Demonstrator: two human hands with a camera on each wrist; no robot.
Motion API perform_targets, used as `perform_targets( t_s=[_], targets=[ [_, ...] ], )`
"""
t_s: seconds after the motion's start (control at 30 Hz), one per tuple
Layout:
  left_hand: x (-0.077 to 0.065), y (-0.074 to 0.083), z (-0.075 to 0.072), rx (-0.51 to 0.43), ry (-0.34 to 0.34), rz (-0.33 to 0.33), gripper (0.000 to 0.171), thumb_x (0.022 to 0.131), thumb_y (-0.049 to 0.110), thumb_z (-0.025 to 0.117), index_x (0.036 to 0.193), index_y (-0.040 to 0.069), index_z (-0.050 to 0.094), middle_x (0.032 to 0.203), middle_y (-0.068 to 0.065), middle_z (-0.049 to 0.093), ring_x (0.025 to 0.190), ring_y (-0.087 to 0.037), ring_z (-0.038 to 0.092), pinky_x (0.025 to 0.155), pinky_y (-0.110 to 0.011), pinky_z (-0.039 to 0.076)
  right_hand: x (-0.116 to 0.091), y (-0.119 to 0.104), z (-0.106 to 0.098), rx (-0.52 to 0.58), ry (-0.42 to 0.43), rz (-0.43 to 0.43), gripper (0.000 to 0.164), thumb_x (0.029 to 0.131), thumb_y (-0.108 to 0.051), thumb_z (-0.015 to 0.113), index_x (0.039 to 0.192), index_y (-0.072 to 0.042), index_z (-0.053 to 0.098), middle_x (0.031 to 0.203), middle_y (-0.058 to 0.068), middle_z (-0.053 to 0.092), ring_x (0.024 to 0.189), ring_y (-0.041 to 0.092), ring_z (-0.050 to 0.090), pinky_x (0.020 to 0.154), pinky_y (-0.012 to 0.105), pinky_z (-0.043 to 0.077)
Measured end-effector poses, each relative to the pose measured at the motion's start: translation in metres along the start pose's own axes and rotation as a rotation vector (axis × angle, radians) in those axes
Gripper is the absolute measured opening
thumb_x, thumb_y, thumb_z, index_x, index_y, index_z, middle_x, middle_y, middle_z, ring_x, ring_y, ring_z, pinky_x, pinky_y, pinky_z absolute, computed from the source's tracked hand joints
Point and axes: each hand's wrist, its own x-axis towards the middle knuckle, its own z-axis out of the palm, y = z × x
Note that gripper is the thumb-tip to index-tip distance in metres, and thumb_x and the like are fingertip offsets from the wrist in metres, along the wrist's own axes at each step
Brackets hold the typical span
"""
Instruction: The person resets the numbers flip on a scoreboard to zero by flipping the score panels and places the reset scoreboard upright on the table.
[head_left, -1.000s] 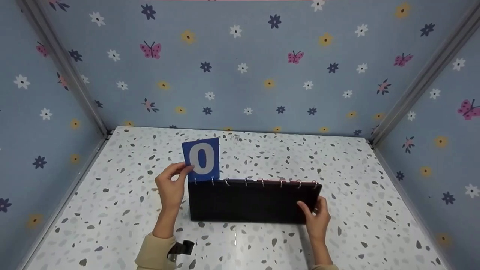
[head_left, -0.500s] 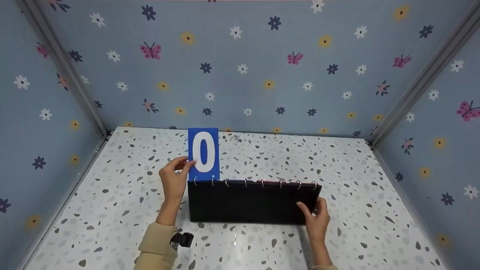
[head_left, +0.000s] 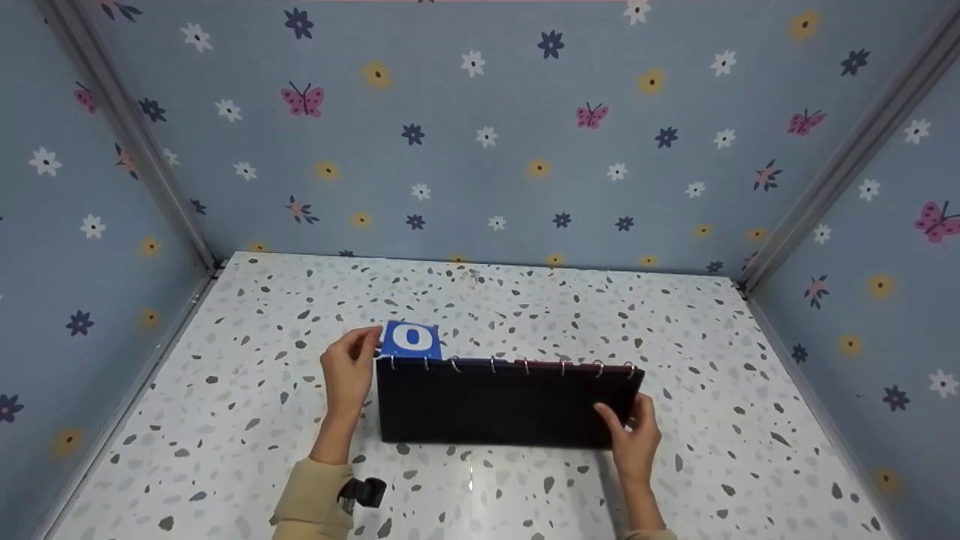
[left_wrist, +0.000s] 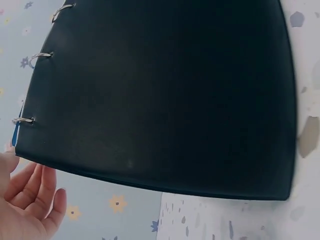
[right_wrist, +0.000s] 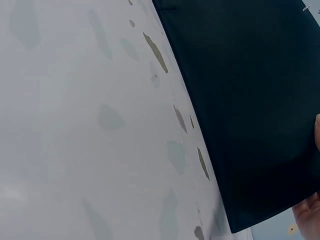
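A black flip scoreboard (head_left: 495, 405) stands on the speckled tabletop, its back towards me and metal rings along its top edge. At its upper left, a blue number card (head_left: 412, 340) with a white 0 leans away over the far side. My left hand (head_left: 351, 367) is beside that card, fingertips right at its left edge. In the left wrist view the fingers (left_wrist: 37, 187) are loosely bent by the board's corner, and only a sliver of blue card shows. My right hand (head_left: 634, 435) grips the board's right edge, thumb on the back, other fingers behind it and partly hidden.
A white speckled tabletop (head_left: 225, 420) lies under the scoreboard. Blue walls (head_left: 480, 97) with flowers and butterflies enclose the back and both sides, joined by grey metal corner strips (head_left: 139, 142). A black strap mount (head_left: 364, 492) sits on the left sleeve.
The blue 0 card, upright half a second ago with my left hand pinching it, has tipped down behind the board. My left fingers have come off its face. The right hand keeps its place.
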Motion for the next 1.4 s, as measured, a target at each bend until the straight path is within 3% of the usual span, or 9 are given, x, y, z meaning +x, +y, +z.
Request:
perform_targets(
  t_s=[0.13,0.37,0.5,0.63,0.87,1.07,1.23,1.4],
  targets=[
    [-0.012,0.0,-0.004,0.008,0.007,0.004,0.016,0.087,0.011,0.057,0.088,-0.001,0.067,0.073,-0.01,0.065,0.062,-0.019,0.058,0.056,-0.016,0.041,0.0,0.0,-0.001,-0.002,-0.007,0.007,0.038,0.071,-0.025,0.075,0.1,-0.013,0.053,0.083,-0.003,0.059,0.072,0.008,0.053,0.061,0.018,0.043],
    [-0.039,0.004,-0.003,0.032,0.059,-0.05,0.022,0.085,0.02,0.061,0.093,-0.001,0.061,0.084,-0.008,0.063,0.072,-0.017,0.058,0.063,-0.019,0.042,0.0,0.0,-0.004,-0.038,-0.024,0.009,0.037,0.073,-0.028,0.074,0.1,-0.014,0.052,0.083,-0.002,0.059,0.072,0.009,0.054,0.061,0.018,0.043],
    [-0.052,0.003,0.002,0.026,0.014,-0.086,0.03,0.08,0.02,0.067,0.098,-0.001,0.056,0.088,-0.01,0.061,0.078,-0.019,0.058,0.069,-0.028,0.044,-0.001,0.002,-0.006,-0.055,-0.038,0.051,0.038,0.073,-0.03,0.073,0.1,-0.015,0.052,0.084,-0.003,0.059,0.074,0.01,0.055,0.062,0.02,0.043],
    [-0.053,-0.001,0.004,0.037,-0.05,-0.088,0.033,0.077,0.018,0.07,0.1,-0.001,0.055,0.086,-0.011,0.061,0.079,-0.022,0.058,0.071,-0.038,0.044,-0.002,-0.008,-0.011,-0.053,-0.082,0.082,0.037,0.073,-0.028,0.073,0.098,-0.013,0.05,0.084,0.0,0.058,0.074,0.01,0.055,0.062,0.019,0.043],
    [-0.036,-0.012,0.004,0.033,-0.12,-0.028,0.02,0.077,0.011,0.07,0.089,-0.002,0.06,0.077,-0.01,0.061,0.073,-0.021,0.06,0.065,-0.029,0.048,0.005,-0.079,-0.027,-0.006,-0.193,0.254,0.036,0.068,-0.01,0.077,0.089,0.001,0.049,0.077,0.011,0.055,0.067,0.014,0.051,0.057,0.02,0.041],
    [-0.01,-0.023,0.006,0.028,-0.206,-0.008,0.02,0.077,0.01,0.07,0.089,-0.003,0.062,0.079,-0.011,0.063,0.072,-0.021,0.059,0.061,-0.024,0.046,-0.005,-0.079,-0.029,-0.029,-0.242,0.308,0.048,0.067,-0.018,0.078,0.107,-0.005,0.057,0.087,0.007,0.061,0.071,0.014,0.055,0.06,0.021,0.043],
    [0.014,-0.029,0.009,0.049,-0.284,-0.003,0.019,0.077,0.011,0.069,0.091,-0.001,0.063,0.083,-0.011,0.063,0.075,-0.021,0.059,0.062,-0.024,0.046,-0.019,-0.09,-0.027,-0.016,-0.277,0.352,0.05,0.065,-0.024,0.079,0.105,-0.005,0.058,0.09,0.008,0.064,0.077,0.016,0.061,0.067,0.024,0.047],
    [0.034,-0.035,0.011,0.029,-0.389,0.018,0.02,0.079,0.012,0.067,0.093,-0.001,0.062,0.086,-0.012,0.062,0.08,-0.025,0.057,0.071,-0.034,0.045,-0.035,-0.1,-0.024,-0.066,-0.25,0.333,0.048,0.063,-0.029,0.08,0.1,-0.004,0.06,0.088,0.007,0.065,0.077,0.016,0.061,0.068,0.026,0.047]
  ],
)
